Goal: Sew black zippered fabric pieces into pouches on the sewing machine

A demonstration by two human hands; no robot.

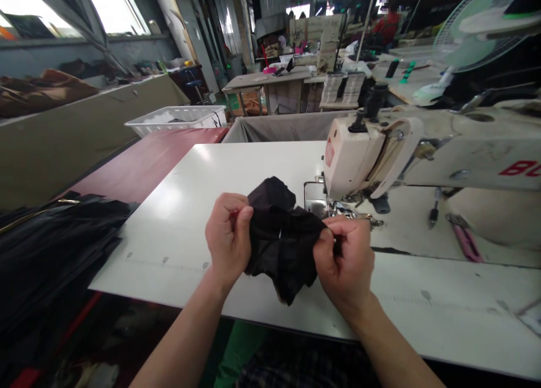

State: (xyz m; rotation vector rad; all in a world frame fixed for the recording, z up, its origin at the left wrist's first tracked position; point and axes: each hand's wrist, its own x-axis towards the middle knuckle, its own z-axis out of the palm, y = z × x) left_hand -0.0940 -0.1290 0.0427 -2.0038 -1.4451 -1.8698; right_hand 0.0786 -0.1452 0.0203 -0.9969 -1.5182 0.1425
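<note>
Nearest the camera, 2 bare forearms rise from the lower edge to meet over the front of the white tabletop (177, 230). The left hand (228, 236) closes its grip on the left edge of a piece of black cloth (281, 247), thumb pressed against bent forefinger. The right hand (344, 264) clenches the opposite edge, its fingers curled in toward the palm. The cloth hangs bunched between the 2 grips, held slightly above the tabletop, with a loose corner drooping below them. Pinching it at both sides seems a way to keep the limp material under control and its edges findable. How many layers there are, and whether a seam runs through them, cannot be made out, since the black folds swallow all detail. The right fingertips are hidden behind the hand itself.

Left of the left grip, well apart, a stack of dark cloth (54, 236) lies within arm's reach, probably for that reason; its lower part is cut off by the frame.

Just beyond the right grip sits the needle plate (315, 199) of the sewing machine (380, 151), its needle too small to see. To the right of that grip, a pink-handled tool (467, 241) lies by the machine's base, its tip unclear.

Farther off, beyond the left grip, a white bin (177, 120) stands with indistinct contents. Past it come other benches and a fan (469, 38), cropped at the frame's edge.
</note>
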